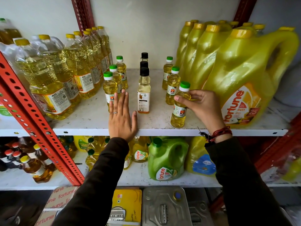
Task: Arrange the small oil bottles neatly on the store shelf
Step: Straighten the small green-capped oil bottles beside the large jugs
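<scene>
Small oil bottles stand in three rows on the white shelf (91, 115). The left row has three green-capped bottles, the front one (109, 86) partly behind my left hand (121, 117), which lies flat and open on the shelf's front edge. The middle row has three black-capped bottles, the front one (143, 93) with a white label. The right row has three green-capped bottles; my right hand (201, 104) grips the front one (180, 106) by its shoulder as it stands near the shelf edge. Another green-capped bottle (173, 86) stands just behind it.
Large clear oil bottles (48, 82) crowd the shelf's left side, big yellow jugs (241, 82) the right. A red perforated post (32, 118) slants across the left. The shelf below holds a green jug (166, 159) and more bottles; tins sit underneath.
</scene>
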Demonstrator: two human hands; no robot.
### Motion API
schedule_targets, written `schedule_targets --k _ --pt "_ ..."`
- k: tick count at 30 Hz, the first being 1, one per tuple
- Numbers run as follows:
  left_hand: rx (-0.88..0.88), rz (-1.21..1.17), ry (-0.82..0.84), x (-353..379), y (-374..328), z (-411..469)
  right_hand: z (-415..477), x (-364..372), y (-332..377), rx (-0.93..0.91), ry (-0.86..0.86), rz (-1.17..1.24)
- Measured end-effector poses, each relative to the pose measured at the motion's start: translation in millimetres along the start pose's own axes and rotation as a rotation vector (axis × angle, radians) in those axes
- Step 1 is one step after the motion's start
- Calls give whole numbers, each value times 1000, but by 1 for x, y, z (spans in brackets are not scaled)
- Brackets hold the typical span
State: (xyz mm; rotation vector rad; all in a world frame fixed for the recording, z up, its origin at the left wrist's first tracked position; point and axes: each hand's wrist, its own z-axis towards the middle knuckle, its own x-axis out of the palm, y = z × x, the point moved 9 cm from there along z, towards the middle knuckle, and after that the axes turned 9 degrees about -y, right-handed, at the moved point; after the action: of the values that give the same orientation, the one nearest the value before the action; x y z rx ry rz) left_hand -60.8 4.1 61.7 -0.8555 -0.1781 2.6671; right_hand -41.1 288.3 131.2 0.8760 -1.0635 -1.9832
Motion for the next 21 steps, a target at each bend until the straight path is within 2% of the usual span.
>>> schedule_targets --k 14,18,21 --pt "5 -8 -4 1 1 1 -9 -4 7 2 -28 -86" --pt "5 -8 -3 1 1 -1 -16 -7 13 -7 -24 -47" --pt "-1 -17 5 1 1 -1 -17 -17 35 -57 -84 30"
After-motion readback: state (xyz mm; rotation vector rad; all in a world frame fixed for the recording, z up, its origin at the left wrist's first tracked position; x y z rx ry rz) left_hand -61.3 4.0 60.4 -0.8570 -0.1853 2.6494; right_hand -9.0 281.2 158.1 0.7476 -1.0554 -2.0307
